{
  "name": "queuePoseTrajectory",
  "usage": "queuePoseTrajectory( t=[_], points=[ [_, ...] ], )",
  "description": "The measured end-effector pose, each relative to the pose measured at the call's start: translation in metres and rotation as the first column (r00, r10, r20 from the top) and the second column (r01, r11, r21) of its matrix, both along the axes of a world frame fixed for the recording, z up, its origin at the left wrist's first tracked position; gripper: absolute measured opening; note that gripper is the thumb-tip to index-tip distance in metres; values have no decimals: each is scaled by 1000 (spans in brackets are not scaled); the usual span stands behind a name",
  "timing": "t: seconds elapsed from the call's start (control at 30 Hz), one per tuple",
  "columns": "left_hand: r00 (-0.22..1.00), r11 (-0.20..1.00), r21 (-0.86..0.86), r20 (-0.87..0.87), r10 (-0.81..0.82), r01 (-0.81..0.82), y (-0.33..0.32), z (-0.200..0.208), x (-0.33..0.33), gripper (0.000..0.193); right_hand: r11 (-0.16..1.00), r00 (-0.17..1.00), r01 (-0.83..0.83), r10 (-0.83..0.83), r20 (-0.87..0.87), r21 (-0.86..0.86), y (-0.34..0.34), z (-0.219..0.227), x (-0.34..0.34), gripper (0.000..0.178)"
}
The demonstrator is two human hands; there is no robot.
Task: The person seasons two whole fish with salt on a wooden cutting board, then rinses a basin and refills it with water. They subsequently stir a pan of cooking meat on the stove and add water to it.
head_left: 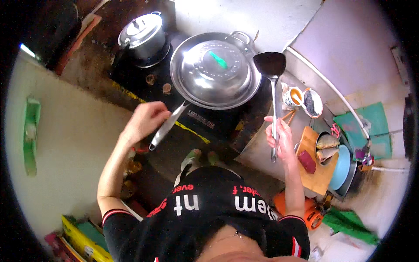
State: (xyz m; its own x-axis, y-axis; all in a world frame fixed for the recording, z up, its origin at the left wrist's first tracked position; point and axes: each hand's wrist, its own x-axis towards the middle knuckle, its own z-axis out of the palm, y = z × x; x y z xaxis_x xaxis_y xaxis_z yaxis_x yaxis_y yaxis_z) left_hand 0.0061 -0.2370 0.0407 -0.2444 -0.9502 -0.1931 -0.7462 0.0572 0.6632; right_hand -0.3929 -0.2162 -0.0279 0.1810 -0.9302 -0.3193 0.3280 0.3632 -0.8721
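Observation:
My right hand [281,137] is closed round the metal handle of a spatula [269,64], its black blade raised beside the pan. Left of the pan's handle [168,126] is my left hand [150,118], fingers curled; nothing shows in them. Whether its fingertips touch that handle I cannot tell. On the black gas stove [205,120] sits a large steel frying pan [178,89], covered by a domed metal lid [235,83] with a green knob [218,60]. A pair of chopsticks [289,116] shows just behind my right hand.
A lidded steel pot [146,37] stands on the back-left burner. On the right counter are a cup of orange-brown sauce [297,95], a bowl of dark contents [310,105], a cutting board [318,174] with a dark red block [307,161], a dish of fish [327,146] and a blue basin [342,168].

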Motion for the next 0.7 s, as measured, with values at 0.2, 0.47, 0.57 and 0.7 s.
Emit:
queuePoseTrajectory(
  t=[0.2, 0.47, 0.57, 0.7],
  points=[
    [475, 783, 355, -876, 87, 511, 13, -42, -78, 42, 982, 968, 88, -44, 248, -166, -22, 38, 152, 28],
    [290, 850, 525, -809, 511, -32, 24, -35, 17, 15, 685, 121, -368, -635, -763, -629, -162, 11, 165, 14],
    [287, 809, 575, -761, 583, -120, 37, -41, 43, 17, 866, -196, -473, -281, -939, -160, -198, 16, 175, 30],
    [294, 802, 580, -748, 594, -146, 53, -51, 62, 18, 797, -438, -603, -371, -819, -39, -227, 0, 200, 48]
  ],
)
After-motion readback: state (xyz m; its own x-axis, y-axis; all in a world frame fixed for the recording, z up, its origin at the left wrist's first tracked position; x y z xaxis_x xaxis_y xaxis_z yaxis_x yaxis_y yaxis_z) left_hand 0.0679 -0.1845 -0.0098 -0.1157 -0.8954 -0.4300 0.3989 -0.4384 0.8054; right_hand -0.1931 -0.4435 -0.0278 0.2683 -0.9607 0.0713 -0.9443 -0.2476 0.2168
